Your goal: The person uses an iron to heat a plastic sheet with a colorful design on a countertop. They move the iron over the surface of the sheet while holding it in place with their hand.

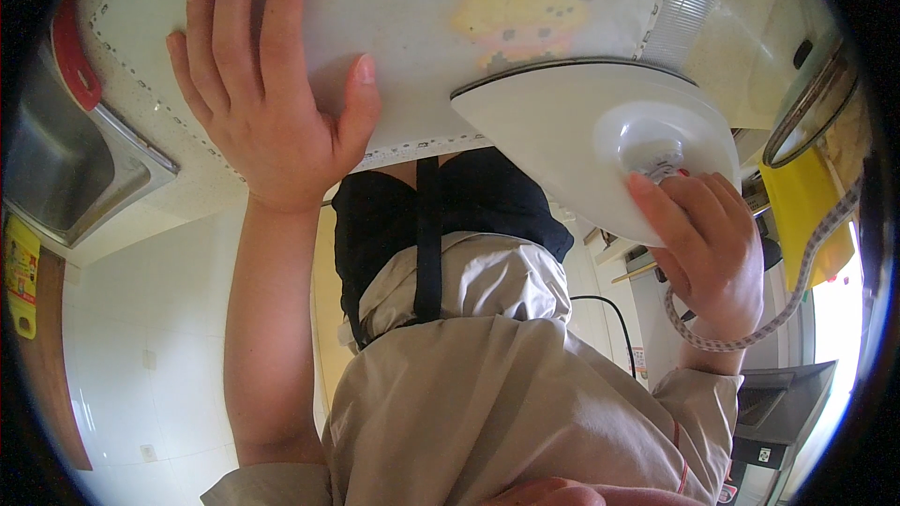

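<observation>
My right hand (pixel 703 239) is closed around the handle of a white electric iron (pixel 562 112), whose pointed end faces left. The iron's dark-edged soleplate is at the near right of a pale mat (pixel 408 21) with a printed dark border. A patterned fabric-covered cord (pixel 808 253) loops past my right wrist. On the left part of the mat, my left hand (pixel 267 98) lies palm down with its fingers spread. Just beyond the iron shows a faded yellow cartoon figure (pixel 524 14). The iron's underside is hidden.
At the left is a steel sink (pixel 63 147) with a red object (pixel 74 56) at its rim. A round glass lid (pixel 808 109) and a yellow sheet or cloth (pixel 801 211) are at the right. The counter edge runs close to my body.
</observation>
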Motion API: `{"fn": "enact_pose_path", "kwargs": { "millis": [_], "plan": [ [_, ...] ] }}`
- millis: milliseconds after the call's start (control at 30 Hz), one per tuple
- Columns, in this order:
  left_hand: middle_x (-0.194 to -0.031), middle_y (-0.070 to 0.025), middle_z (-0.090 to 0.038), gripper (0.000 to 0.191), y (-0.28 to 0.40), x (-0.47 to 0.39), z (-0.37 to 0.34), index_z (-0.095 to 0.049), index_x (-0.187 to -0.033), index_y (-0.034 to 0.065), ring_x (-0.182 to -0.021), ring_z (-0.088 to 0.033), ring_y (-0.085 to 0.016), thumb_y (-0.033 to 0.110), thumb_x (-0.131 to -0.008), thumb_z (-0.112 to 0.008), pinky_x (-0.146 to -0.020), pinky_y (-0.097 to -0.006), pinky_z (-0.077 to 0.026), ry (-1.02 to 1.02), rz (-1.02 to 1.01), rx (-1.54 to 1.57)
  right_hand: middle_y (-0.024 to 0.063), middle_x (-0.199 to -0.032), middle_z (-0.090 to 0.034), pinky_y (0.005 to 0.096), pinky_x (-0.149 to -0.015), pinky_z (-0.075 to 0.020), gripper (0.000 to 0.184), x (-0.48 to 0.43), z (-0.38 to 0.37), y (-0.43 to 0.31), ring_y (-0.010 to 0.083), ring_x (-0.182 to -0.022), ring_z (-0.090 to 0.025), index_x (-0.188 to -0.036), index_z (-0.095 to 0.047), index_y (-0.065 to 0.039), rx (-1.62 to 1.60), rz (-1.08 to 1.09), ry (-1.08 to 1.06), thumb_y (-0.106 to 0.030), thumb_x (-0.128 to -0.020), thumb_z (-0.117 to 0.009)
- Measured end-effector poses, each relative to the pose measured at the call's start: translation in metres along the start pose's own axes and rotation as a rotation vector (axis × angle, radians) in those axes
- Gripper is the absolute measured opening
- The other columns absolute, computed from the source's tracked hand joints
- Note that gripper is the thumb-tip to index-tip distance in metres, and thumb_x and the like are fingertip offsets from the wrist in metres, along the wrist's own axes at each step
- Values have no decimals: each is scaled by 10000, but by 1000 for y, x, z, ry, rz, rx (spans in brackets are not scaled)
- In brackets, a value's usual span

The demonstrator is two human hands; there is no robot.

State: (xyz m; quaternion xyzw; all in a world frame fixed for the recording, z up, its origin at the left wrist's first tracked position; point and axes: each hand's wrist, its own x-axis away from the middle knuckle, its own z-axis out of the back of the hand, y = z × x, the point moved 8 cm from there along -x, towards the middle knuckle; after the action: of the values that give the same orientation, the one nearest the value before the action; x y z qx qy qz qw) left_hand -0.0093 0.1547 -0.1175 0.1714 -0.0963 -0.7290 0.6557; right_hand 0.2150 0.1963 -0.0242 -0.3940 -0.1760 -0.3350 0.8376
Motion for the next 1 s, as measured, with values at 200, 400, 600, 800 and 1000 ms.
{"fn": "enact_pose_path", "kwargs": {
  "millis": [200, 400, 600, 800, 1000],
  "plan": [
    [-1483, -149, -408, 639, 0, 0, 0, -436, -1428, 74, -1374, -339, -371, 467, -924, -472, -1120, -496, -224, -5, 4, -1, 60, -770, -566, 344, -588, -495, 585, 3, 3, 3, 220, -683, -593, -1226, -653, -112, 7, -19, 5, -71, -643, -686],
    [-1487, -147, -405, 643, -1, 2, 0, -433, -1432, 78, -1380, -334, -369, 469, -923, -471, -1123, -497, -214, -11, 13, -4, 67, -771, -578, 360, -625, -521, 574, 7, 2, 7, 241, -678, -603, -1202, -661, -100, -12, -39, 40, -70, -630, -696],
    [-1489, -151, -403, 647, -1, 2, -1, -430, -1435, 78, -1380, -333, -372, 467, -919, -475, -1123, -499, -210, -7, 3, 3, 73, -790, -591, 371, -641, -527, 563, 13, 2, 11, 255, -697, -609, -1186, -668, -98, -6, -62, 39, -68, -626, -711],
    [-1484, -162, -404, 649, 0, 0, -1, -430, -1433, 67, -1375, -337, -380, 465, -921, -472, -1121, -501, -216, -7, -8, 5, 139, -899, -616, 443, -674, -492, 429, 23, 4, 13, 354, -756, -593, -1238, -588, -56, -56, -62, -113, -131, -819, -639],
    [-1483, -170, -403, 642, 0, 1, 0, -426, -1433, 55, -1373, -336, -383, 444, -925, -477, -1121, -498, -218, -6, -26, 7, 139, -897, -619, 433, -675, -495, 412, 13, 10, 8, 348, -750, -592, -1215, -602, -49, -21, -68, -50, -145, -817, -650]
  ]
}}
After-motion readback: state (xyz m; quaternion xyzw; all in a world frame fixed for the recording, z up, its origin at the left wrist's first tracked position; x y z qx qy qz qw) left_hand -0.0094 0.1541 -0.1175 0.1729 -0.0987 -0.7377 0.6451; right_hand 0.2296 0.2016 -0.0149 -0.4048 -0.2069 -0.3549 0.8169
